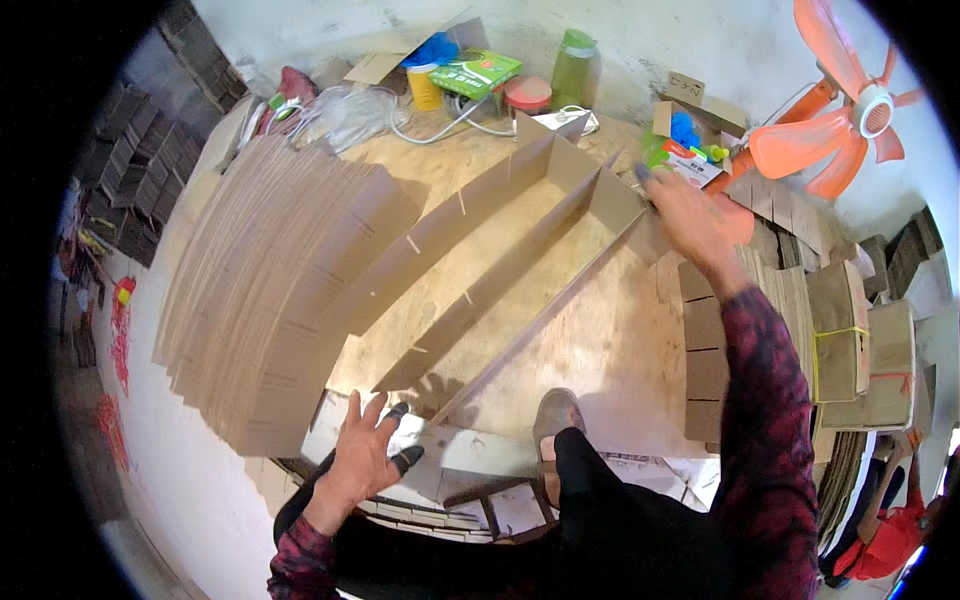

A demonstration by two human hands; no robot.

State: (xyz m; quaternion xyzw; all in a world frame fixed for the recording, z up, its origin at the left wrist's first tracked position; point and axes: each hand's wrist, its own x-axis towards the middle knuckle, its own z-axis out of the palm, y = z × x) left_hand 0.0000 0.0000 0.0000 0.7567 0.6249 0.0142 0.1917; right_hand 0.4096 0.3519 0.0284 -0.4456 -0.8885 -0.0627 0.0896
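Three long cardboard strips (480,300) with short slots stand on edge, slanting across the wooden table. A shorter cardboard cross strip (612,203) joins them at their far end. At the right end of that cross strip, my right hand (695,220) has its fingers closed on the corner; the fingertips are partly hidden. My left hand (362,455) hangs over the near table edge with its fingers spread and nothing in it, close to the near ends of the long strips. Dark coverings show on some fingers of both hands.
A big row of cardboard strips (270,270) leans at the left; notched cardboard pieces (703,350) stack at the right. An orange fan (870,112), a green jug (575,72), a yellow cup (424,90) and cables line the back. My shoe (557,412) rests by the near edge. Another person (890,530) is at far right.
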